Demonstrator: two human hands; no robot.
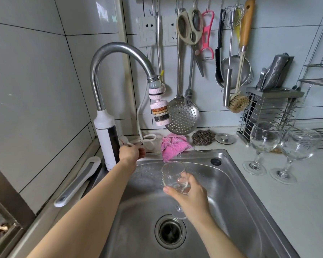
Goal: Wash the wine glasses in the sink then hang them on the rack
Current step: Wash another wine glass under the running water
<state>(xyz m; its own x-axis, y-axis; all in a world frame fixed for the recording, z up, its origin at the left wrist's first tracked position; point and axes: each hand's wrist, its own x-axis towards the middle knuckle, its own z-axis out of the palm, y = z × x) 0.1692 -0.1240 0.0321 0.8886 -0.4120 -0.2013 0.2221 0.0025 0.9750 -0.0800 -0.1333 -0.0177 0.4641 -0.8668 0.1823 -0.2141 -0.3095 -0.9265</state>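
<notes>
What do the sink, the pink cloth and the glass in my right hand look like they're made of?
Sink: brushed stainless steel, judging by its dull grey sheen. Pink cloth: fluffy terry or microfibre. Glass in the right hand: clear, probably real glass.

Pink cloth (173, 146) at sink's back edge, dark grey scourer (202, 137) beside it. Steel sink (231, 183), silver; clear glasses (280, 144) on white counter's right side. Filter (160, 113) w/ brown, cream, black bands. Pink peeler (207, 34), white tiles.

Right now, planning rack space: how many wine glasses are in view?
3: one glass in the right hand over the sink; two on the counter, left and right.
</notes>
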